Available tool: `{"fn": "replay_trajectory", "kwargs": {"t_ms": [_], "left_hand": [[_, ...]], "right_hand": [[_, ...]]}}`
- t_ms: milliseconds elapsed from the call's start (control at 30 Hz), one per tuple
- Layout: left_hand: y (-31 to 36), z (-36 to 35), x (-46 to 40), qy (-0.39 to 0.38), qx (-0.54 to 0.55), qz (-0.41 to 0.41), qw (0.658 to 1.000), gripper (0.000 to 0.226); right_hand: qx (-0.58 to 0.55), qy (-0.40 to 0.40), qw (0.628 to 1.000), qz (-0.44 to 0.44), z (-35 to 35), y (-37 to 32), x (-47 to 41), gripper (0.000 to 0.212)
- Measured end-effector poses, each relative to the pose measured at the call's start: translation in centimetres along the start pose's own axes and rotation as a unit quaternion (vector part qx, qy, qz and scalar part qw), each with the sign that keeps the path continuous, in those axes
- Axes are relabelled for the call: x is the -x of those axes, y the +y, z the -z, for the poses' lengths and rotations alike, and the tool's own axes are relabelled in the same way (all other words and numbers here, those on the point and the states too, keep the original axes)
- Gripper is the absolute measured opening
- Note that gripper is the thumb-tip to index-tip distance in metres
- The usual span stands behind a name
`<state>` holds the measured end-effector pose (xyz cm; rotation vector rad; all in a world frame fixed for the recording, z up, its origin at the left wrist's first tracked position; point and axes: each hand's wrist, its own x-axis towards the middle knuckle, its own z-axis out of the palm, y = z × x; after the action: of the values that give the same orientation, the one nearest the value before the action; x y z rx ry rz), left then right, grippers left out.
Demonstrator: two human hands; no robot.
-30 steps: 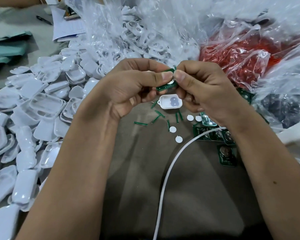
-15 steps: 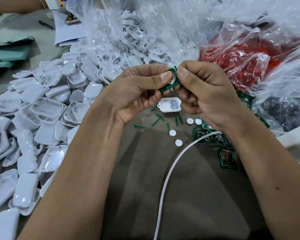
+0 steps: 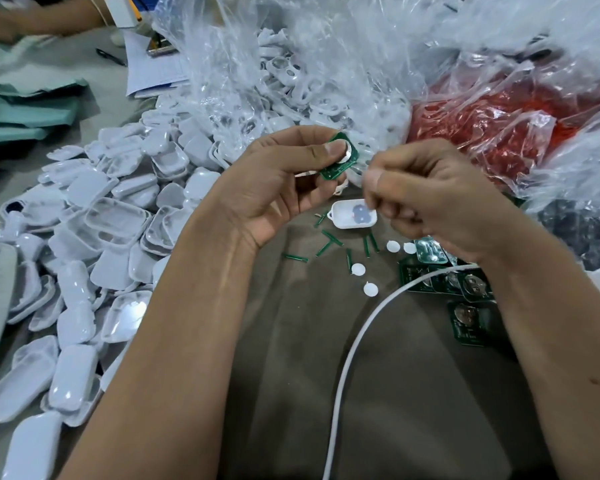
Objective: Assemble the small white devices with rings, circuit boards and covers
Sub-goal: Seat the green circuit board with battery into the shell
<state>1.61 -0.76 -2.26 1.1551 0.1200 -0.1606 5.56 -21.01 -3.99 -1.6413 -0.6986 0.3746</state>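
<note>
A single head-worn camera looks forward and steeply down from close above the table (image 3: 413, 393). Both forearms run up from the bottom edge to the hands at mid-frame. The wide lens bends the edges, taking in white shells (image 3: 94, 237) at left and plastic bags (image 3: 499, 98) beyond.

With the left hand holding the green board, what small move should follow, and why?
Probably lower the circuit board, pinched in the left hand, into the open white shell on the table. The shell lies empty just below, and the right hand is blurred beside it.
</note>
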Motion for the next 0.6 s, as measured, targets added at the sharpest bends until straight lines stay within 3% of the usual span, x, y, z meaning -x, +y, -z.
{"fn": "replay_trajectory", "kwargs": {"t_ms": [100, 167, 267, 367, 500, 600], "left_hand": [[0.0, 0.3, -0.1, 0.012, -0.010, 0.012, 1.000, 0.017], [-0.1, 0.4, -0.2, 0.014, -0.016, 0.015, 1.000, 0.019], [-0.2, 0.2, -0.3, 0.026, -0.023, 0.003, 0.999, 0.021], [-0.6, -0.3, -0.6, 0.060, -0.042, -0.008, 0.997, 0.019], [-1.4, -1.3, -0.8, 0.093, -0.027, -0.004, 0.995, 0.017], [-1.9, -2.1, -0.9, 0.097, 0.003, -0.021, 0.995, 0.020]], "right_hand": [[0.116, -0.103, 0.988, -0.008, -0.2, 0.0, 0.3, 0.023], [0.131, -0.112, 0.985, -0.022, -0.3, -0.1, 0.3, 0.018], [0.135, -0.056, 0.989, -0.011, 0.0, 0.2, 0.1, 0.025], [0.130, 0.050, 0.990, 0.007, 0.4, 1.1, -0.2, 0.036], [0.023, 0.130, 0.991, 0.013, 0.1, 1.2, -0.6, 0.006], [0.008, 0.148, 0.989, 0.025, -0.4, 1.2, -0.7, 0.009]]}}
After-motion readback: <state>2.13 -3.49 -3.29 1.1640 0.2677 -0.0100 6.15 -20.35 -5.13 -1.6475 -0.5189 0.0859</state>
